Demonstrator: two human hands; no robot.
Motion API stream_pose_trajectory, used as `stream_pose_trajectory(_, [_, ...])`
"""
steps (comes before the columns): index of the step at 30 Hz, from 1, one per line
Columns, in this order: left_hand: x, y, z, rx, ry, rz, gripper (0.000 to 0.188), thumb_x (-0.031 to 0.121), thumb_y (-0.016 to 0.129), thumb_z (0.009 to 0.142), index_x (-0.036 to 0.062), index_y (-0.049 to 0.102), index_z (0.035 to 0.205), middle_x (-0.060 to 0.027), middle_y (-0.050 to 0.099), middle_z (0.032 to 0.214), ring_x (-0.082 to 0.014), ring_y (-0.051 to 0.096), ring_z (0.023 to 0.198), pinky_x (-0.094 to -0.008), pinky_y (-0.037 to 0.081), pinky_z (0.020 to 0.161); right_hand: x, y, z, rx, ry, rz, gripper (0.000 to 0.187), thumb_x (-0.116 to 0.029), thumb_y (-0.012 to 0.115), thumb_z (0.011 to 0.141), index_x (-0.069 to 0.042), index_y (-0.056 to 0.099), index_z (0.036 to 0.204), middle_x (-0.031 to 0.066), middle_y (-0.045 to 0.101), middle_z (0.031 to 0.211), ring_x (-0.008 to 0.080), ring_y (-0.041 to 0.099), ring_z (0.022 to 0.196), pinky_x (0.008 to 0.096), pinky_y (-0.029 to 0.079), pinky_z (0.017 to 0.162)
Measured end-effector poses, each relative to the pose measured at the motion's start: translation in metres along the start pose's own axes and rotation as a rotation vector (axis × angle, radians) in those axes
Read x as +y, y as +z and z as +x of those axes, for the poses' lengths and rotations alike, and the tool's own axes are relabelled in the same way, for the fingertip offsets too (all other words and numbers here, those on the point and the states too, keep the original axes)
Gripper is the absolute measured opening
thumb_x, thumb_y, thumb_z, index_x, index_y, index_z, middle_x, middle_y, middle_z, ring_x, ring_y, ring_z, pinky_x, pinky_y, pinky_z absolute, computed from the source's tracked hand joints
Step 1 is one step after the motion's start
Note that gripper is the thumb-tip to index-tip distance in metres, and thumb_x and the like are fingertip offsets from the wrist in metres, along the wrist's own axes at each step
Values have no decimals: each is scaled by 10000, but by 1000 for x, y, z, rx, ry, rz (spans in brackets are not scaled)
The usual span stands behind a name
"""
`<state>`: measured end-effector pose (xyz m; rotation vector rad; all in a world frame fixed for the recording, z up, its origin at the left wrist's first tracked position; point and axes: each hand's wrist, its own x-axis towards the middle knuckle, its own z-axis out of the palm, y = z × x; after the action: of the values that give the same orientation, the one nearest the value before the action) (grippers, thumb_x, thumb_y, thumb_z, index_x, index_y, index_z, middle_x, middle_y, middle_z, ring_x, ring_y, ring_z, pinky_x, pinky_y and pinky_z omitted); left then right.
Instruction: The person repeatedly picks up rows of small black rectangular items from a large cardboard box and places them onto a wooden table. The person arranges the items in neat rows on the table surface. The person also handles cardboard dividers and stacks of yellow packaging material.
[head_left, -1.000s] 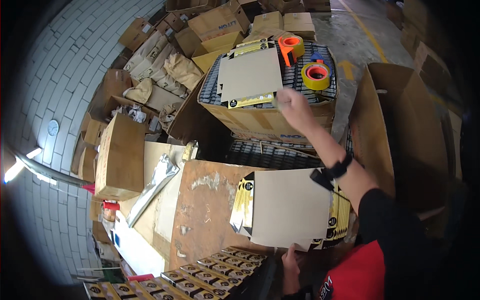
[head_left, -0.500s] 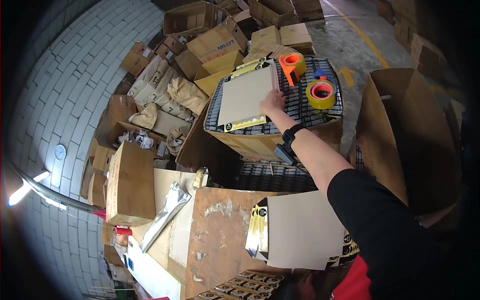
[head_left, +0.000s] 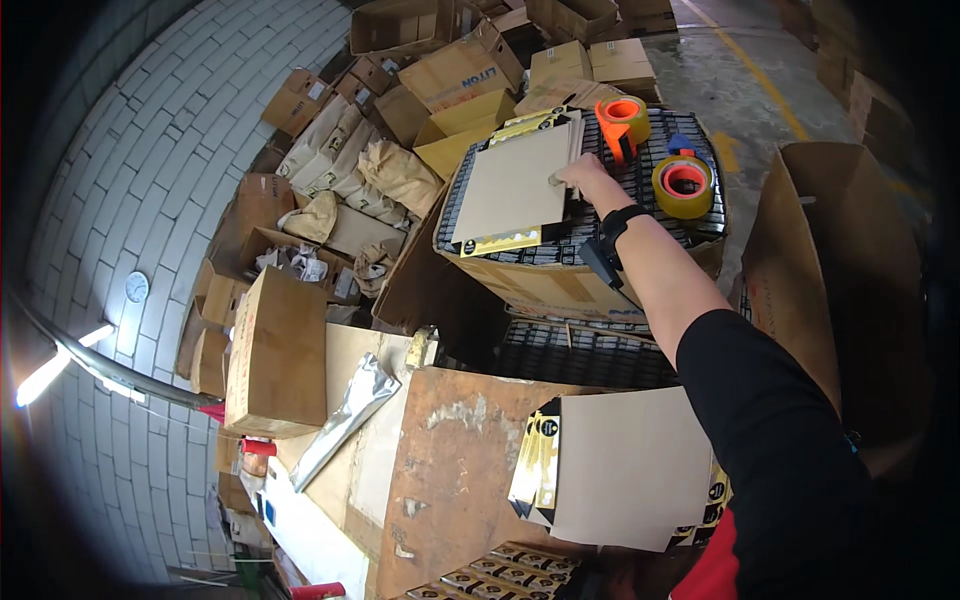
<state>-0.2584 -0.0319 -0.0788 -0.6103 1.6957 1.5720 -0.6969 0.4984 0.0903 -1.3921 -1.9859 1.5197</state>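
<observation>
My right hand [head_left: 582, 176] reaches far out and pinches the right edge of a stack of grey-beige cardboard sheets [head_left: 515, 180], thumb on top. These lie on a large carton [head_left: 540, 285] filled with rows of small dark packs. Yellow-and-black printed edges [head_left: 505, 242] stick out from under the sheets. Right of the hand are an orange tape dispenser [head_left: 618, 130] and a yellow tape roll [head_left: 684, 188]. A dim shape at the lower edge seems to be my left hand [head_left: 622, 576]; its fingers cannot be made out. Nearer me, another plain sheet [head_left: 630, 465] lies on printed card pieces [head_left: 538, 460].
A worn brown board [head_left: 440, 440] covers the near worktop, with several printed packs [head_left: 500, 575] at its front. A silver foil bag [head_left: 345, 420] lies beside a closed carton [head_left: 278, 350]. An open tall carton [head_left: 830, 260] stands right. Cartons and paper sacks crowd the far left.
The view has shifted, so the scene sits farther right. My right hand has closed on the sheets' right edge, its thumb now over the top, and the upper sheets look slightly shifted.
</observation>
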Motion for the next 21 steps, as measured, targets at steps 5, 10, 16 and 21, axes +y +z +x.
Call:
stream_pose_trajectory(5, [6, 3, 0, -10, -1, 21, 298, 178, 498, 900, -13, 562, 1120, -125, 638, 980, -200, 606, 883, -314, 483, 774, 9, 21, 22, 21, -64, 661, 241, -61, 689, 610, 23, 630, 828, 98, 622, 778, 206, 608, 689, 308, 480, 617])
stream_pose_trajectory(10, [8, 2, -7, -20, -2, 44, 310, 192, 493, 903, -13, 554, 1128, -129, 635, 984, -212, 606, 891, -327, 481, 782, 16, 31, -11, -187, -440, 1121, 144, 64, 604, 640, 20, 634, 774, 59, 625, 752, 135, 566, 636, 277, 445, 571])
stream_pose_trajectory(16, [6, -6, -19, -65, 51, 110, 325, 209, 486, 907, -13, 545, 1137, -134, 632, 989, -226, 606, 900, -342, 480, 792, 31, -32, -98, -537, -520, 1055, 211, -20, 595, 716, 11, 619, 923, 38, 622, 800, 104, 579, 669, 238, 471, 616])
stream_pose_trajectory(21, [31, 2, -25, -119, 134, 158, 338, 223, 481, 909, -14, 537, 1145, -138, 629, 993, -237, 606, 908, -355, 479, 800, 78, -83, -110, -780, -667, 677, 209, -98, 618, 754, -19, 590, 946, -2, 598, 788, 61, 566, 690, 223, 474, 614])
